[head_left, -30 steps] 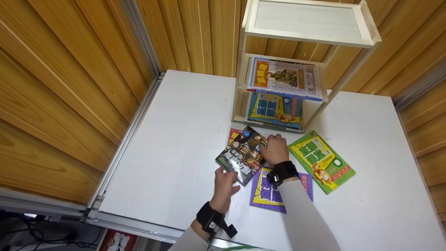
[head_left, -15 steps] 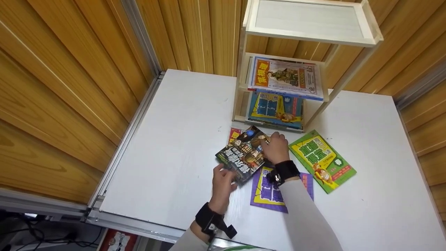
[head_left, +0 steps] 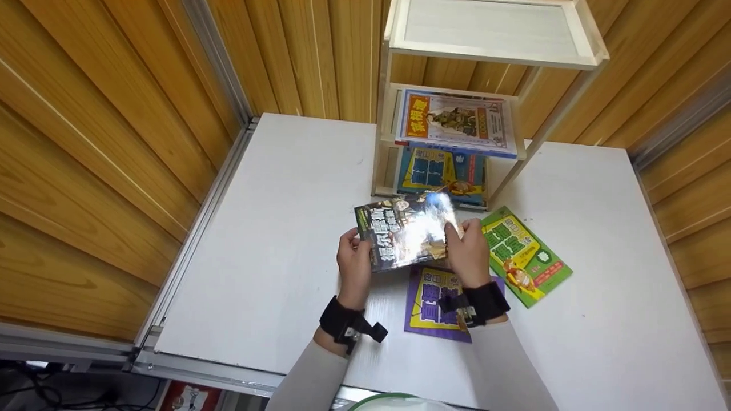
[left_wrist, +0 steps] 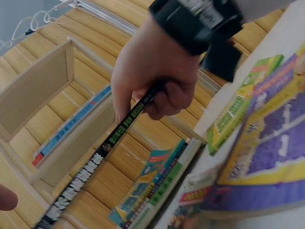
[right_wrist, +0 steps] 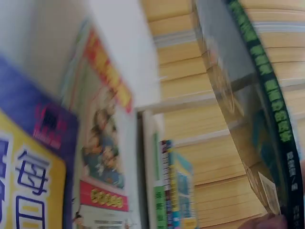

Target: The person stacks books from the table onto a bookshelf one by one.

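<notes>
A dark, glossy comic-style book [head_left: 385, 242] is tilted up over the white table, glare washing out part of its cover. My left hand [head_left: 355, 261] grips its left end, thumb on the cover. On the opposite end, my right hand [head_left: 469, 254] pinches it with the thumb on top. The left wrist view shows the book's spine [left_wrist: 83, 174] edge-on, with the right hand [left_wrist: 159, 71] curled round one end. Below the held book lies a purple book [head_left: 428, 328], partly covered by the right wrist strap. A green book [head_left: 522, 257] lies right of the right hand.
Behind the hands stands a wooden shelf rack [head_left: 591, 60]. Its middle tier bears a red-and-white book [head_left: 457, 123]; a blue-and-yellow book [head_left: 425, 171] tops the lower stack. Another book with a red title [right_wrist: 102, 157] lies on the table before the rack. Wood-panelled walls enclose the table.
The dark book has been raised and turned so its title end points left. My left hand has moved up from its lower edge to grip that end. The right hand has shifted slightly right and down.
</notes>
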{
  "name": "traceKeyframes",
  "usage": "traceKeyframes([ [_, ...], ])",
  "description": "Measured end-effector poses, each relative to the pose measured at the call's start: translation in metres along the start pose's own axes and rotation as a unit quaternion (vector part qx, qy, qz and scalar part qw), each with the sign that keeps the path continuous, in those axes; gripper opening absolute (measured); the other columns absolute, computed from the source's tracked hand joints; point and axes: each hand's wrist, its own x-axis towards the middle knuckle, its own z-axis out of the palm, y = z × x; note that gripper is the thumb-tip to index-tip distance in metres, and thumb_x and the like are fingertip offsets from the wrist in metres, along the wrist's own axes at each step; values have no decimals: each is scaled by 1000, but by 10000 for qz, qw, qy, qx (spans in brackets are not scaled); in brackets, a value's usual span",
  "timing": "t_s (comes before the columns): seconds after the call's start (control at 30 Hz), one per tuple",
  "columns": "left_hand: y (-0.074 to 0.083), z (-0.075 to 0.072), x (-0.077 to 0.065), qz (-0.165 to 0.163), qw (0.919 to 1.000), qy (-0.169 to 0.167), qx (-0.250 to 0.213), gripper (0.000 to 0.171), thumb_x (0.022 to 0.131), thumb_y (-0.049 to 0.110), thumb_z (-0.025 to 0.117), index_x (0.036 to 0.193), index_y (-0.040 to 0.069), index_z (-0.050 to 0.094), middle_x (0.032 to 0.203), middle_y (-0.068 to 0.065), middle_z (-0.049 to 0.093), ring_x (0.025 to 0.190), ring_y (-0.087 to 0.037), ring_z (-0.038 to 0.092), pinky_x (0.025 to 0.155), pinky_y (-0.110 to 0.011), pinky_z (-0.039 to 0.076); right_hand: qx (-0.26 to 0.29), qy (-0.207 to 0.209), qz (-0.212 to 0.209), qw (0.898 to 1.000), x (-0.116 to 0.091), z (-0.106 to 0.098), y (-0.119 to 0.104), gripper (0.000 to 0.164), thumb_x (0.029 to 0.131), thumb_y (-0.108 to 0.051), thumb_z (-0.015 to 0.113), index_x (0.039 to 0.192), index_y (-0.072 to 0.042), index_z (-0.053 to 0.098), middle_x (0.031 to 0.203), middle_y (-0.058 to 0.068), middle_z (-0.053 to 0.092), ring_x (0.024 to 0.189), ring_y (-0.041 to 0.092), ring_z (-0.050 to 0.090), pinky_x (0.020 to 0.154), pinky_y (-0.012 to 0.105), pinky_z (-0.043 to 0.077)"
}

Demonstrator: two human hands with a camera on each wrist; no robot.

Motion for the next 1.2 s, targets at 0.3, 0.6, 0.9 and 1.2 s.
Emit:
traceKeyframes([
  [0.3,13,23,0,327,9946,-983,65,37,103,7,62,138,3,52,83,3,39,68,-14,38,62,-25,35,615,482,374,9962,-26,-33,-2,24,115,-25,52,122,-2,49,80,1,41,62,15,39,59,31,35],
  [0.6,13,28,0,357,9840,-1639,601,17,112,13,51,97,5,50,82,0,49,67,-12,49,58,-25,41,1057,729,318,9912,-48,-36,14,26,118,-30,50,112,-5,46,79,-1,36,60,8,33,56,26,29],
  [0.9,19,32,1,942,9592,-1759,2002,35,116,22,48,98,-1,68,77,-1,52,74,-17,52,66,-31,43,1210,815,450,9883,-56,-41,17,23,118,-29,49,113,-6,44,81,1,42,61,8,36,57,26,33],
  [1.2,28,38,5,1044,9566,-1721,2109,34,115,25,53,90,5,67,77,-3,59,73,-16,54,65,-30,42,1140,727,482,9896,-57,-49,18,19,117,-24,49,118,-5,44,82,-1,44,63,8,39,57,26,34],
])
